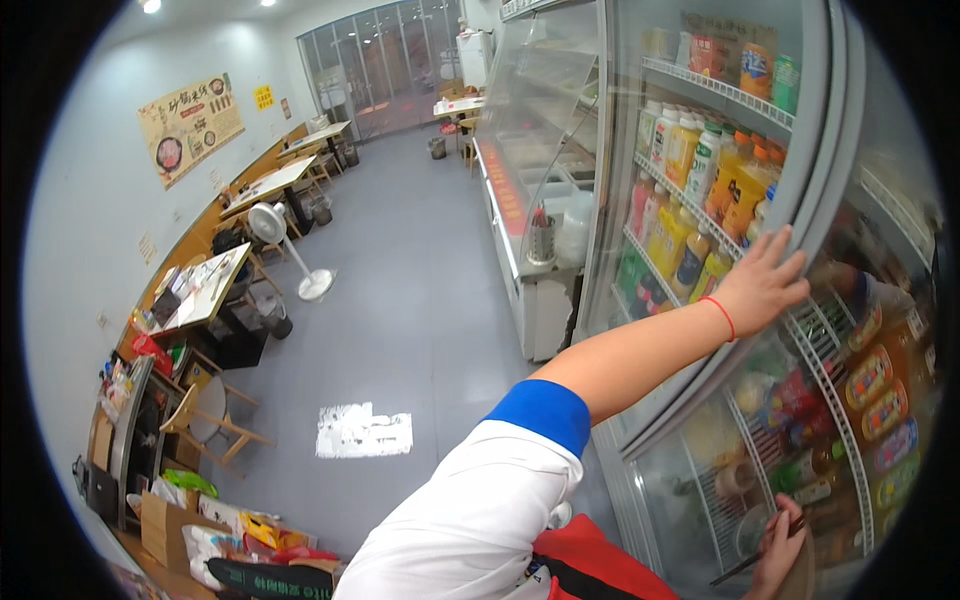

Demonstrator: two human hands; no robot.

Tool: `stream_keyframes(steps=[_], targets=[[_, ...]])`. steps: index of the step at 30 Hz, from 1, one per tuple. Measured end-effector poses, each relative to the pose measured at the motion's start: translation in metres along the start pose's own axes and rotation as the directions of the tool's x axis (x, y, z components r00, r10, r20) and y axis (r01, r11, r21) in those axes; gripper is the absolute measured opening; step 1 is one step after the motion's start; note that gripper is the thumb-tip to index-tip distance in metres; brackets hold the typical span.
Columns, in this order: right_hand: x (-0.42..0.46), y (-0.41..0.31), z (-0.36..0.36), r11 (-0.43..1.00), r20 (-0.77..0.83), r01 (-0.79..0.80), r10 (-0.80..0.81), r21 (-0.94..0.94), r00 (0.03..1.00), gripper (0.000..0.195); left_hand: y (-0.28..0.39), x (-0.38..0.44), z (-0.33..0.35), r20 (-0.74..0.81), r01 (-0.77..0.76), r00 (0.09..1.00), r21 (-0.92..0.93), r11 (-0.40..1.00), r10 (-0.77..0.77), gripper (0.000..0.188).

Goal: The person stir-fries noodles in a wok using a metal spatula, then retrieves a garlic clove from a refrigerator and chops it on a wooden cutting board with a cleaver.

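My left hand (763, 283), with a red cord at the wrist, lies with fingers spread against the grey frame (819, 161) of a glass-door drinks fridge. That arm, in a white sleeve with a blue cuff, reaches across in front of me. Low at the right, my right hand (780, 544) is closed around a thin dark stick (739, 568). A clear round container (752, 527) shows beside its fingers; I cannot tell whether the hand touches it. Behind the glass, wire shelves carry bottles, including a white bottle with a green cap (703, 161).
A glass display counter (517, 270) adjoins the fridge, with a metal utensil holder (541, 238) on it. Along the left wall stand tables (270, 186), a white pedestal fan (268, 223) and a wooden chair (206, 416). Cardboard boxes (161, 529) and bags sit at the lower left.
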State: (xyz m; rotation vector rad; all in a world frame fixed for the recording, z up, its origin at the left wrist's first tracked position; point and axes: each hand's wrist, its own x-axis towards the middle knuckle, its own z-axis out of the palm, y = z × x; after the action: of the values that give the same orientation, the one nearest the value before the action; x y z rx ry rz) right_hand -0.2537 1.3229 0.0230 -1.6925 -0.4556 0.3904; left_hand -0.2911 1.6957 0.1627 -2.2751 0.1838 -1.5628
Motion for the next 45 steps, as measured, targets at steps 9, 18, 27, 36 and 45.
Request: stream_keyframes(steps=[9,18,27,36,45], targets=[[0.053,-0.046,0.124,0.995,-0.022,-0.036,0.034,-0.091,0.999,0.027,-0.017,0.026,0.06,0.108,-0.037,0.993,-0.143,0.989,0.053,0.014],[0.059,-0.053,0.256,0.974,-0.382,0.163,-0.212,-0.158,0.9,0.025,-0.055,0.005,-0.007,0.048,-0.324,0.917,-0.488,0.811,0.395,0.015],[-0.066,-0.1,0.333,0.906,-0.667,0.126,-0.385,-0.404,0.638,0.013,-0.112,-0.089,-0.047,-0.62,-0.61,0.755,-0.783,-0.12,0.213,0.024],[-0.227,-0.04,0.36,0.867,-0.855,0.029,-0.496,-0.498,0.148,0.057,-0.024,0.011,-0.053,-0.83,-0.741,0.542,-0.546,-0.391,0.131,0.022],[-0.383,0.061,0.322,0.855,-0.902,0.288,-0.4,-0.431,-0.161,0.036,-0.073,0.282,0.051,0.311,-0.112,0.912,-0.439,0.892,0.268,0.018]])
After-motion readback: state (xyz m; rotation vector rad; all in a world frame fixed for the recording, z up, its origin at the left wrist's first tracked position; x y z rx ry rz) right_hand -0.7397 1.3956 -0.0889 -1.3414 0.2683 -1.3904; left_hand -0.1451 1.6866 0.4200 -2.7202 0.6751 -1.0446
